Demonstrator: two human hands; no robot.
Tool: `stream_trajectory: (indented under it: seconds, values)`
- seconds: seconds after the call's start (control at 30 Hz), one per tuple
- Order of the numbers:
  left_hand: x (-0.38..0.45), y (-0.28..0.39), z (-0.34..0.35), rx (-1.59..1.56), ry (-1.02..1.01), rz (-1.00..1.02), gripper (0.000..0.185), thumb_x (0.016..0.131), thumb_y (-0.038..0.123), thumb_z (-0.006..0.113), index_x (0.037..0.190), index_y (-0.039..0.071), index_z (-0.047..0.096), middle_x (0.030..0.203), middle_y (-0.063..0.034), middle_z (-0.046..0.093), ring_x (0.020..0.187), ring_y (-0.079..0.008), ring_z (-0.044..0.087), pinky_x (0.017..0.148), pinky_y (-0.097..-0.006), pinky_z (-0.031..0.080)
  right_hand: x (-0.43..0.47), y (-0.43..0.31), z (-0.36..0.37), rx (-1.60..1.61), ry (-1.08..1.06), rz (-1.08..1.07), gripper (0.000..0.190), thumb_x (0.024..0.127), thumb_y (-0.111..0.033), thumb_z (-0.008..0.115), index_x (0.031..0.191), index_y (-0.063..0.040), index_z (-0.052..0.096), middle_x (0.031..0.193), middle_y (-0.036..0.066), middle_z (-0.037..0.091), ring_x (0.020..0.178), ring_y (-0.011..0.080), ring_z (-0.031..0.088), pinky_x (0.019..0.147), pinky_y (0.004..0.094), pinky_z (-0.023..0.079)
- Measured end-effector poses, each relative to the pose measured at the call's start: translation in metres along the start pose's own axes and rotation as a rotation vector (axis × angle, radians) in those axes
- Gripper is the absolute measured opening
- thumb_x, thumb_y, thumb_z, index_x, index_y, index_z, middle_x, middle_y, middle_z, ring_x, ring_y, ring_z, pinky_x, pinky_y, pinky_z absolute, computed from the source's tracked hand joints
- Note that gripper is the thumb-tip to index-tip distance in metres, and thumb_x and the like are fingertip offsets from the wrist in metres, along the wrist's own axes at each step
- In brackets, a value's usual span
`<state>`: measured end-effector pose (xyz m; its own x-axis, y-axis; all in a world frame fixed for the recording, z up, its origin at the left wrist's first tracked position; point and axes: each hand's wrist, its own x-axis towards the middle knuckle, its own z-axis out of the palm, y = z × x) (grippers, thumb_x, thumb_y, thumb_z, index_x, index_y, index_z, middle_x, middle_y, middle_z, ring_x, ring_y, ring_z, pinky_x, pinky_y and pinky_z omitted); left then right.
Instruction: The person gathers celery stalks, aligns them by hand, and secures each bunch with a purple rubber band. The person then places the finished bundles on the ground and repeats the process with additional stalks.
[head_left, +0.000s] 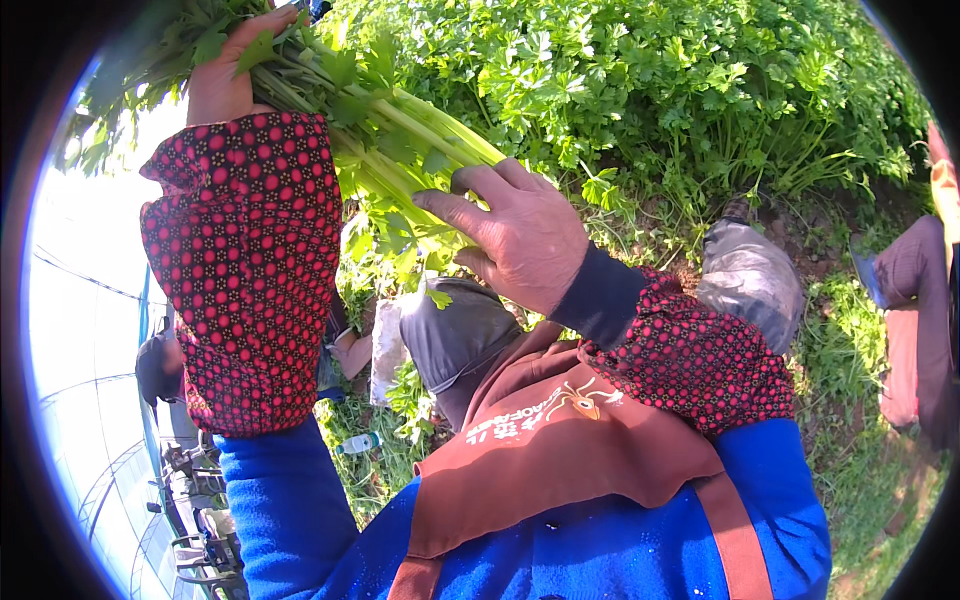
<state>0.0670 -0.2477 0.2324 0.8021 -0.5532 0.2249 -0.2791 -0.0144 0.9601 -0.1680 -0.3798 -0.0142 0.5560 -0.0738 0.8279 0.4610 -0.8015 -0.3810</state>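
Note:
A leafy bunch of celery (360, 112) is held up at the upper left, its pale green stalks slanting down toward the middle. My left hand (225, 82) is wrapped around its leafy upper part, and some leaves cover the fingers. Over the lower ends of the stalks lies my right hand (521, 232), back toward the camera, fingers spread and fingertips darkened with dirt. The stalk ends are hidden behind that hand, so whether it grips them is unclear. Both forearms wear dark sleeve covers with a red dotted pattern.
Dense celery plants (600, 90) grow across the top. My covered knees (457, 330) are bent below the hands. A plastic bottle (358, 443) lies on the leaf-strewn ground. One person (159, 367) is at the left, near a vehicle (202, 517); another person's leg (919, 262) shows at the right.

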Motion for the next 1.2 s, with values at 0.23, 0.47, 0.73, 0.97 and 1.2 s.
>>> stream_trajectory:
  seconds: [0.23, 0.47, 0.73, 0.97, 1.2]
  values:
    - [0.004, 0.013, -0.022, -0.005, -0.048, 0.016, 0.032, 0.094, 0.015, 0.060, 0.120, -0.004, 0.061, 0.113, -0.0151, 0.066, 0.101, -0.0244, 0.065, 0.088, -0.0377, 0.055, -0.113, 0.057, 0.024, -0.086, -1.475, 0.473, 0.017, 0.081, -0.022, 0.068, 0.096, -0.015, 0.073, 0.085, 0.010, 0.071, 0.090, 0.0305, 0.068, 0.081, 0.0453, 0.053]
    - [-0.026, 0.007, -0.009, 1.072, -0.414, 0.827, 0.065, 0.071, 0.005, 0.085, 0.130, 0.005, 0.058, 0.123, -0.0076, 0.063, 0.113, -0.0180, 0.059, 0.101, -0.0339, 0.048, 0.019, 0.008, 0.006, -0.092, 0.094, -0.081, 0.028, 0.079, -0.012, 0.063, 0.107, -0.018, 0.063, 0.089, 0.002, 0.056, 0.082, 0.0222, 0.061, 0.065, 0.0348, 0.052]
    - [-0.024, 0.007, -0.019, -0.011, -0.085, 0.083, 0.030, 0.095, 0.009, 0.057, 0.123, -0.002, 0.061, 0.120, -0.0153, 0.064, 0.109, -0.0246, 0.063, 0.095, -0.0379, 0.052, -0.003, 0.029, 0.027, -0.300, -0.113, -0.151, 0.015, 0.076, -0.016, 0.062, 0.091, -0.017, 0.064, 0.084, 0.001, 0.054, 0.081, 0.0200, 0.058, 0.071, 0.0375, 0.048]
    - [-0.025, 0.000, -0.023, -0.134, -0.011, 0.080, 0.027, 0.094, 0.009, 0.059, 0.117, -0.006, 0.062, 0.110, -0.0182, 0.066, 0.101, -0.0276, 0.065, 0.091, -0.0404, 0.054, 0.007, 0.018, -0.008, 0.578, -0.140, 0.489, 0.014, 0.083, -0.012, 0.073, 0.091, -0.001, 0.072, 0.078, 0.010, 0.070, 0.066, 0.0134, 0.065, 0.063, 0.0284, 0.051]
    - [-0.064, 0.003, 0.011, -0.160, -0.094, 0.100, 0.023, 0.096, 0.009, 0.058, 0.111, -0.005, 0.065, 0.111, -0.0171, 0.066, 0.103, -0.0259, 0.064, 0.092, -0.0391, 0.052, 0.082, 0.000, 0.028, 0.921, 0.065, 0.612, 0.018, 0.079, -0.016, 0.075, 0.089, -0.002, 0.071, 0.082, 0.010, 0.069, 0.072, 0.0173, 0.065, 0.069, 0.0309, 0.051]
